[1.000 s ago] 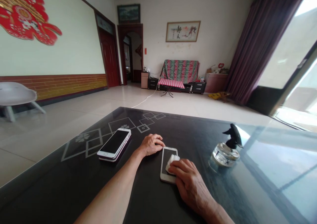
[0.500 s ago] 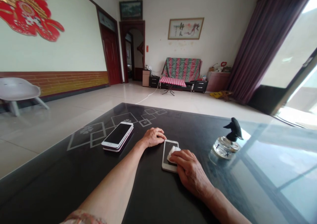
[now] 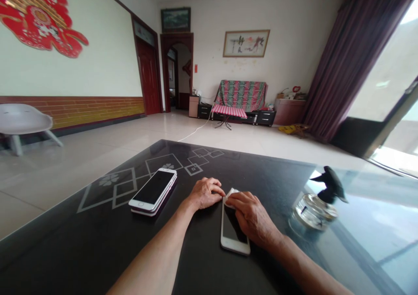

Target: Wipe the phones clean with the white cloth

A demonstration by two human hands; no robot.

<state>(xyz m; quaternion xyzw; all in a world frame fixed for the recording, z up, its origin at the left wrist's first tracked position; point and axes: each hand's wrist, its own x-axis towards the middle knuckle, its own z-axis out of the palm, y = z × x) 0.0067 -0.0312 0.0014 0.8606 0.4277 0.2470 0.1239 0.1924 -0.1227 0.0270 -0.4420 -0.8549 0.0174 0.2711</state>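
A white phone (image 3: 232,233) lies face up on the black glass table (image 3: 98,251). My right hand (image 3: 251,216) presses a small white wipe (image 3: 230,193) onto the phone's far end, fingers closed over the wipe. My left hand (image 3: 205,192) rests curled on the table at the phone's top left corner, touching its edge. Only a bit of the wipe shows beyond my fingers.
Two stacked phones (image 3: 153,191) lie to the left on the table. A small clear spray bottle (image 3: 318,206) with a black trigger head stands to the right. Beyond the table are a tiled floor, a white chair (image 3: 22,123) and a covered sofa (image 3: 241,95).
My right hand has slid the wipe from the middle of the screen up to the phone's far end. The lower screen is now uncovered. The view has shifted a little.
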